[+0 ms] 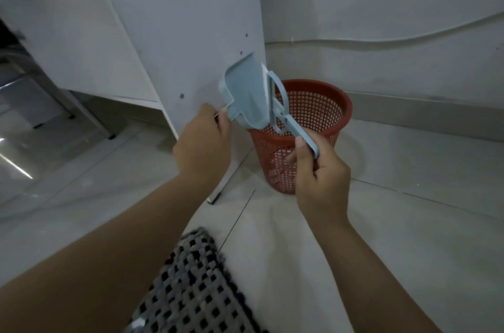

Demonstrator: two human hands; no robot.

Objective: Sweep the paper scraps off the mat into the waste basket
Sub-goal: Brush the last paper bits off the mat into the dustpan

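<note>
While the pale blue plastic dustpan [246, 95] is held tilted above the red plastic mesh waste basket [305, 136], the likeliest trouble is spillage. The pan's mouth points up and away toward the white cabinet panel [191, 19] while its heel hangs over the near rim, so anything sliding out could drop between basket and panel rather than inside. The basket's walls are open lattice, and small paper scraps could slip through the holes onto the floor. It also looks light, so a knock from the pan might tip it.

The left hand [203, 141] has its grip closed around the dustpan's handle. The right hand [321, 177] pinches the handle of a matching pale blue hand brush [283, 111] between thumb and fingers, the brush head standing just beside the pan's edge, over the basket. No paper scraps can be made out, either in the pan or on the mat; the dim, soft picture may be hiding them.

A grey and black woven mat [191, 286] lies on the floor at the bottom of the view, well apart from the basket. The floor [409, 223] is pale glossy tile with dark grout lines. White walls meet behind the basket, with a thin cable [409, 36] running along one. Metal chair legs [68, 103] stand at the left.
</note>
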